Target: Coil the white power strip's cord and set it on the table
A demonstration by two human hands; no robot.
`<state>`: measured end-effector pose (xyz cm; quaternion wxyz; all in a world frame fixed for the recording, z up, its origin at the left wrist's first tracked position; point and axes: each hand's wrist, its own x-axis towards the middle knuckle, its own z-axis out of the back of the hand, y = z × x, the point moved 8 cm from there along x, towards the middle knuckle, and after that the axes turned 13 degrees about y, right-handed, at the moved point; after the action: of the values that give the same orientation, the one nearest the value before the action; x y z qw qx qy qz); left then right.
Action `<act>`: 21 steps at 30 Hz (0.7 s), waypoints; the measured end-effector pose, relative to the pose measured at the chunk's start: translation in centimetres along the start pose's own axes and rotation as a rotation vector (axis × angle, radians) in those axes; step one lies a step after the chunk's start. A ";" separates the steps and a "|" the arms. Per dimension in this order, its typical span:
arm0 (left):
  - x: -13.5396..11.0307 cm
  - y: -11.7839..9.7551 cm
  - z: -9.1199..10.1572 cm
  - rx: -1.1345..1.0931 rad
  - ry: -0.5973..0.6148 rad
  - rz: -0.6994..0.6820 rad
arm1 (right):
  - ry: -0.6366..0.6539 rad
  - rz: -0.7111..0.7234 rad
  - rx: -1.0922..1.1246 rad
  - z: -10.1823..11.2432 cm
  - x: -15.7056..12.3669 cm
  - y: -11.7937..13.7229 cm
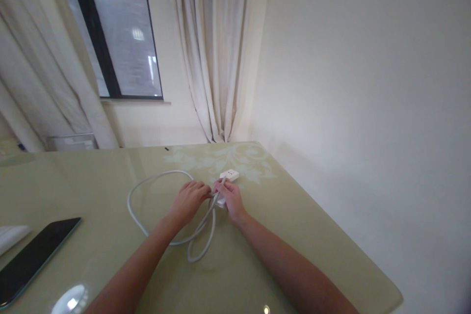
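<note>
A white power strip [230, 174] lies on the pale green table, its socket end showing beyond my fingers. My right hand [230, 197] is closed around the strip and a length of the grey-white cable [211, 202] that runs across it. Close on its left, my left hand [191, 198] pinches the cable near the strip, fingertips pressed together. The cable makes a wide loop to the left and a smaller loop toward me. My fingers and palms hide the middle of the strip.
A dark phone or tablet [37, 257] lies at the left, with a white object [13, 236] beside it. Near the table's back edge is a small black piece [167, 148]. A wall [360, 108] runs along the right side of the table [312, 250]; curtains [215, 59] hang behind.
</note>
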<state>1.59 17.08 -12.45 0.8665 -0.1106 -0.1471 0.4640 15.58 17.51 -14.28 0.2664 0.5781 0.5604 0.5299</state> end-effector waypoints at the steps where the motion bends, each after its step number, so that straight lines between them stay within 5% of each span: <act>1: -0.1 0.5 0.3 -0.019 -0.018 0.019 | -0.040 0.029 -0.027 0.5 0.1 0.2; 9: -1.6 6.6 5.5 -0.353 -0.331 0.243 | -0.419 0.003 -0.074 5.8 -0.1 -0.9; 13: -2.2 6.7 8.1 -0.681 -0.485 0.234 | -0.439 -0.131 -0.079 6.9 0.3 -1.6; 17: -2.0 4.9 6.9 -1.106 -0.425 0.231 | -0.322 -0.261 -0.039 5.9 0.9 -1.5; 21: -1.3 3.5 4.8 -1.071 -0.285 0.299 | -0.245 -0.264 -0.008 4.4 1.4 0.8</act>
<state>-3.56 18.15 -9.33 0.5863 -0.4901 -0.4596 0.4526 19.64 19.95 -14.46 0.4020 0.5587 0.5928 0.4182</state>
